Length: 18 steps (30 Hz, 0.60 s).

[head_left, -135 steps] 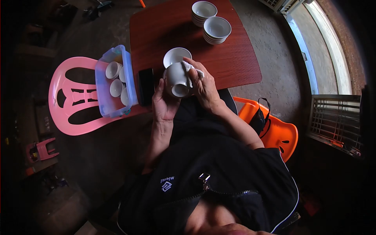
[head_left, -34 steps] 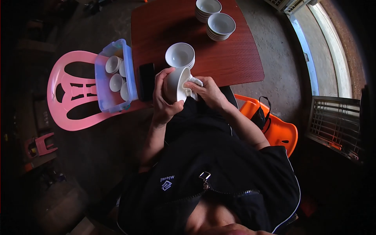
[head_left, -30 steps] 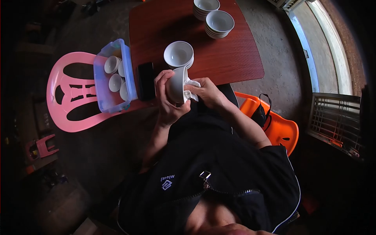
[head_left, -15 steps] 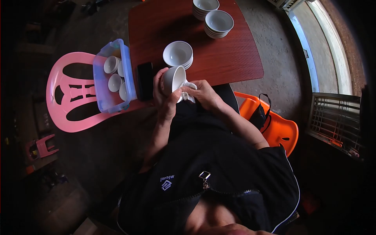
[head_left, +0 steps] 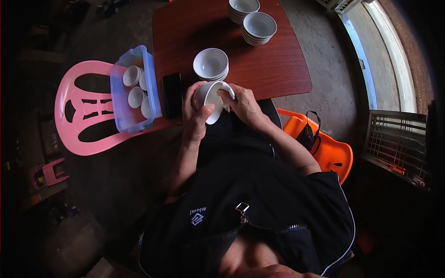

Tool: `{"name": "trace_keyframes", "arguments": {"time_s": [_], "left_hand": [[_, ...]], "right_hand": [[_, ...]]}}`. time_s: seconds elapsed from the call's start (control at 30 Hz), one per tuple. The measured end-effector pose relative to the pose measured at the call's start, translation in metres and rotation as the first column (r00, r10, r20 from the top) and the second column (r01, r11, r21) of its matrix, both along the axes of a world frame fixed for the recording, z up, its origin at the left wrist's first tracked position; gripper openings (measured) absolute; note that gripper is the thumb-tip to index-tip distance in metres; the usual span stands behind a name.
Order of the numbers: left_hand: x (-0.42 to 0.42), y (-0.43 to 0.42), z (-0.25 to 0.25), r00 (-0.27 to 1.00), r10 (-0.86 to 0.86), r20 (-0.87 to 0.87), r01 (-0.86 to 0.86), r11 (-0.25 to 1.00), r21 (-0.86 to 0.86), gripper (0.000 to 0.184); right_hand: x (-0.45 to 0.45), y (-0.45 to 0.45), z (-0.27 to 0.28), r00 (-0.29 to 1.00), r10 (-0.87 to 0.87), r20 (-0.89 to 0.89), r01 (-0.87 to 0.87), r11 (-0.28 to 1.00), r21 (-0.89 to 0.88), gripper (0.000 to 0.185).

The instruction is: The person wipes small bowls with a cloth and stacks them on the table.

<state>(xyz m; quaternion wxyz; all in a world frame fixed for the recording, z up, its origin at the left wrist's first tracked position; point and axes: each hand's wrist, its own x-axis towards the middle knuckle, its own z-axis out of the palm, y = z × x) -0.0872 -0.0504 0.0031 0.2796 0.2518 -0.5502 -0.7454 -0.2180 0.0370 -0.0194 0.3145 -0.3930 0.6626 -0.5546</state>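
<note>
A white bowl (head_left: 212, 103) is tilted on its side above my lap, its mouth turned toward my right. My left hand (head_left: 196, 107) grips it from the left, thumb over the rim. At the opposite rim, my right hand (head_left: 244, 104) presses a white cloth (head_left: 226, 104) against the bowl, with the fingers reaching inside; much of the cloth is hidden by the hand. Just beyond the held bowl, a short stack of white bowls (head_left: 211, 65) stands upright on the red-brown table (head_left: 282, 69).
Two taller bowl stacks, a nearer one (head_left: 259, 27) and a farther one (head_left: 243, 6), stand at the table's back. A black phone (head_left: 172, 95) lies by its left edge. A blue plastic bin (head_left: 134, 118) with small bowls rests on a pink chair (head_left: 85, 104). An orange chair (head_left: 334, 155) is at right.
My right hand has moved up along the bowl's rim, taking the cloth from the lower side to the upper right edge. The bowl's mouth now faces me more.
</note>
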Motion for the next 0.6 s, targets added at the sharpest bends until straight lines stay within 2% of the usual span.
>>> {"name": "trace_keyframes", "arguments": {"time_s": [0.03,0.07,0.1,0.17,0.2,0.23,0.27,0.3,0.33,0.4,0.43,0.5,0.53,0.6], "left_hand": [[-0.001,0.002,-0.003,1.000,-0.003,-0.001,0.003,1.000,-0.001,0.064],[-0.001,0.003,-0.006,0.999,0.043,-0.014,-0.044,0.995,-0.090,0.064],[-0.001,0.005,-0.009,0.996,0.088,-0.029,-0.092,0.980,-0.177,0.065],[0.000,0.006,-0.013,0.993,0.112,-0.029,-0.116,0.967,-0.227,0.061],[0.001,0.003,-0.011,0.999,0.037,0.000,-0.036,0.985,-0.167,0.060],[0.001,0.001,-0.008,0.999,-0.038,0.021,0.040,0.994,-0.106,0.059],[0.002,0.000,-0.003,0.994,-0.094,0.047,0.095,0.995,-0.025,0.057],[0.005,-0.002,-0.003,0.988,-0.130,0.084,0.126,0.991,0.045,0.058],[0.008,-0.003,-0.002,0.979,-0.168,0.119,0.154,0.981,0.117,0.059],[0.007,-0.004,0.007,0.984,-0.159,0.077,0.151,0.984,0.099,0.061],[0.005,-0.003,0.013,0.989,-0.135,0.061,0.131,0.989,0.064,0.062],[0.005,-0.003,0.000,0.999,-0.026,0.024,0.028,0.997,-0.065,0.064],[0.003,0.001,0.000,0.999,0.037,0.004,-0.036,0.992,-0.124,0.065],[0.000,0.004,-0.007,0.997,0.080,-0.011,-0.081,0.982,-0.169,0.068]], "right_hand": [[0.002,0.002,-0.003,0.982,0.032,0.189,-0.054,0.992,0.116,0.021],[0.003,0.004,-0.007,0.927,0.038,0.373,-0.128,0.967,0.218,0.023],[0.002,0.005,-0.003,0.883,0.052,0.466,-0.168,0.963,0.211,0.025],[-0.003,0.004,-0.004,0.968,0.065,0.241,-0.116,0.972,0.206,0.026],[-0.003,0.002,-0.005,0.999,0.025,-0.024,-0.021,0.987,0.160,0.022],[-0.007,-0.001,-0.004,0.951,-0.015,-0.309,0.004,0.999,-0.037,0.021],[-0.012,-0.002,-0.002,0.824,-0.105,-0.556,-0.032,0.973,-0.230,0.022],[-0.019,-0.003,0.001,0.760,-0.008,-0.650,-0.157,0.968,-0.195,0.024],[-0.020,-0.002,0.002,0.760,-0.003,-0.650,-0.163,0.967,-0.195,0.024],[-0.021,-0.002,0.004,0.763,0.081,-0.641,-0.237,0.958,-0.161,0.022],[-0.013,-0.003,0.001,0.857,0.015,-0.516,-0.128,0.974,-0.184,0.017],[0.005,-0.002,-0.009,0.996,0.026,-0.091,-0.027,1.000,-0.015,0.023],[0.012,0.000,-0.011,0.981,0.054,0.185,-0.096,0.969,0.226,0.036],[0.016,0.008,-0.011,0.794,0.157,0.588,-0.299,0.942,0.152,0.037]]}}
